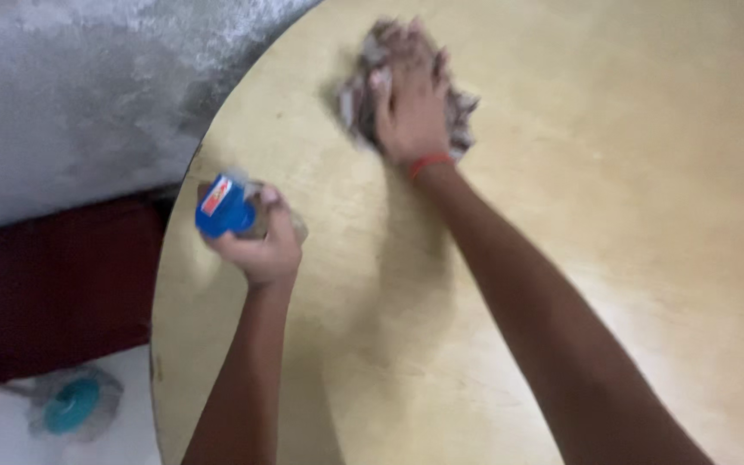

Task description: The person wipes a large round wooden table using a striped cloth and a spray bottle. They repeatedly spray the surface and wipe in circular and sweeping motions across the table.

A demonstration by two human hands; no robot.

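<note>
My right hand (411,99) presses flat on a crumpled grey cloth (462,116) near the far side of a round, pale wooden table (613,258). A red band circles that wrist. My left hand (260,245) is closed around a blue bottle (224,207) with a small label, held above the table's left edge. The picture is blurred, so the bottle's top is hard to make out.
Beyond the table's left rim lies a grey speckled floor (71,95) and a dark red surface (53,284). A teal round object in clear plastic (73,403) sits on a white patch at the lower left.
</note>
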